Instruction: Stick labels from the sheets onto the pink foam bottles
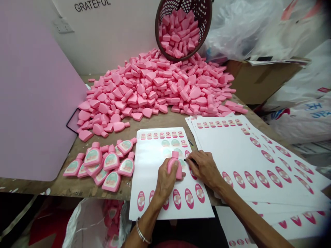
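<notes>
Head view: left hand [167,177] curls its fingers round a pink bottle [178,172] above the sticker sheet [148,162]; right hand [206,168], just right, pinches a small dark object [185,159].

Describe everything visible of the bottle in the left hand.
The bottle is pink, apparently plastic, with a rounded body and narrower top. The left hand grips it, thumb across its front; the visible surface shows no label. It is over the sheet, top pointing up in view; contact between them is unclear.
</notes>
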`<state>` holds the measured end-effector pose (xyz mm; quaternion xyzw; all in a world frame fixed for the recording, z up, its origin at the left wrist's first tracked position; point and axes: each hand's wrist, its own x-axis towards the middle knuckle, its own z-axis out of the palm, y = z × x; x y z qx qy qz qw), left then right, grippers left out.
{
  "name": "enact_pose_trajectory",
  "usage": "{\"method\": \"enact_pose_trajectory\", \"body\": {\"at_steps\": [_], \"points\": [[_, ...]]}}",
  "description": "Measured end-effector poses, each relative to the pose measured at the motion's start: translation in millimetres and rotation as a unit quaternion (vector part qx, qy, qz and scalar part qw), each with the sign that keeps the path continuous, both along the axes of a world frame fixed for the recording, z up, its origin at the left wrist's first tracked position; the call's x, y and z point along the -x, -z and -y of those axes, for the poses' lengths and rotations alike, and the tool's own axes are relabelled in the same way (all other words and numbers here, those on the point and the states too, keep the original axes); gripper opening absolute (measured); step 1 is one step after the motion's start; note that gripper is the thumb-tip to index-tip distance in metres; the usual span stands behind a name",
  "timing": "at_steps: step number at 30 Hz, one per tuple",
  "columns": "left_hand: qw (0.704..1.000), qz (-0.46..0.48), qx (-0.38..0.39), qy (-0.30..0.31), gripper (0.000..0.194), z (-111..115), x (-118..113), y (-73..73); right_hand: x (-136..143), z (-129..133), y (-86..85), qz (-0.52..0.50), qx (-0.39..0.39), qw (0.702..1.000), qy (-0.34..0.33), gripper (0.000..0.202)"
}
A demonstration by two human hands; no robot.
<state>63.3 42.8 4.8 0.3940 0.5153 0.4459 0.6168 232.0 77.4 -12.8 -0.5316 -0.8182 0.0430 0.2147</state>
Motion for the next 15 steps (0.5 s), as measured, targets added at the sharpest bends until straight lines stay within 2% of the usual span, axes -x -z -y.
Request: {"method": "enact_pose_trajectory", "body": {"at_steps": [7, 10, 15], "points": [[1.000, 0.000, -0.008, 0.005, 0.041, 0.6, 3.3, 2.8, -0.6, -1.9, -0.4, -0.096, 0.061, 0.993, -0.008, 0.012], [1.000, 0.004, -0.012, 0.008, 0.041, 0.4, 3.2, 2.9, 0.0, -0.9, -1.3, -0.106, 0.029, 0.994, -0.006, 0.012], [1.000, 0.007, -0.003, 0.009, 0.042, -0.6, 3.4, 2.7, 2.8, -0.5, -1.8, -0.034, -0.021, 0.999, 0.021, 0.013]]}}
